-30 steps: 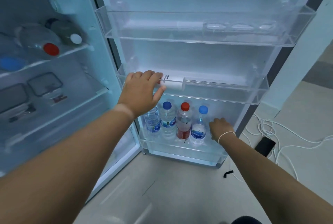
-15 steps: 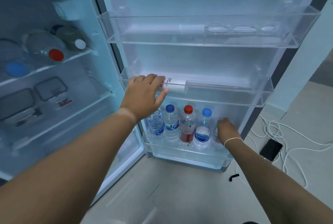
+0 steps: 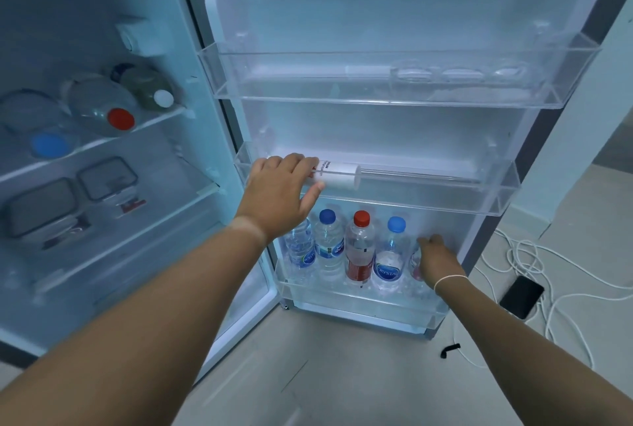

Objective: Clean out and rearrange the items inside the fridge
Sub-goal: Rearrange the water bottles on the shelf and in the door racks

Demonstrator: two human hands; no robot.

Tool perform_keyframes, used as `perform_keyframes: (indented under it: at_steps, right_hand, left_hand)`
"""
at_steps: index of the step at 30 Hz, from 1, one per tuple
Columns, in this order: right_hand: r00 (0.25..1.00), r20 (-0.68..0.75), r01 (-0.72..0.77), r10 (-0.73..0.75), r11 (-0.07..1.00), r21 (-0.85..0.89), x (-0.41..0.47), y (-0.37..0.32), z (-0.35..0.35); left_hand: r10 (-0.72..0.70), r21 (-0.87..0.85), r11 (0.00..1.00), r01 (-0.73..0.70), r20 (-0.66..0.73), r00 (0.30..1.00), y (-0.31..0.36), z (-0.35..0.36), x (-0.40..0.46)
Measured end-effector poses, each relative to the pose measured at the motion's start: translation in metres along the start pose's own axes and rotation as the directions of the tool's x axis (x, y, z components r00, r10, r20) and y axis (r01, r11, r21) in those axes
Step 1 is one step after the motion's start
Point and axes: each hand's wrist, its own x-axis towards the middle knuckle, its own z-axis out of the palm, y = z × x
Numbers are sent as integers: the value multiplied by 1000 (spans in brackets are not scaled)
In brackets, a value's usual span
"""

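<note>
At the open fridge door, the left hand (image 3: 281,192) stays clamped on a white tube (image 3: 337,174) in the middle door shelf (image 3: 496,199) while the right hand (image 3: 436,259), now deeper among the bottom-rack bottles (image 3: 359,247), closes around a fifth, suggesting rearranging continues.

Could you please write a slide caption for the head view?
Left hand on a white tube in the middle door shelf, right hand reaching among the bottles below.

Red-cap btl (image 3: 359,247) w/ red label, blue-cap btls (image 3: 329,244), white tube (image 3: 337,176), black phone (image 3: 521,296), white cables (image 3: 534,254)
</note>
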Motion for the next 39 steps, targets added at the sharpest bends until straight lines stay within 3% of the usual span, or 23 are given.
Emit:
perform_keyframes:
  at_steps: [5,10,13,18,19,23,27,33,39]
  right_hand:
    - [987,-33,156,-158,987,-44,-22,-16,-32]
    - [914,-120,380,-388,921,-81,-58,-34,-78]
    - [837,-155,509,-525,851,-131,-82,-40,-104]
    - [567,-461,650,-683,714,-260,-106,-47,-144]
    - [559,-479,635,-677,721,-277,-106,-48,-150]
    - [634,-462,481,-620,784,-392,-92,-45,-165]
    - [796,-338,398,-502,855,-332,-82,-43,-167]
    - [804,-329,386,-494,857,-342,-77,-40,-163]
    - [747,-394,419,-536,839,-346,-74,-36,-157]
  left_hand:
    - [-1,9,1000,1,18,1000,1,-1,-2]
    - [0,1,1000,0,44,999,2,-5,-1]
    - [-8,5,1000,8,92,996,3,-8,-1]
    - [-1,-22,1000,3,126,992,3,-12,0]
    - [-1,-32,999,5,129,992,2,-12,0]
    - [1,-45,999,5,125,992,3,-12,1]
    - [-1,-61,998,9,133,991,3,-11,1]
    - [-21,-67,997,29,117,993,4,-11,2]
    - [-40,-67,997,46,90,995,8,-11,0]
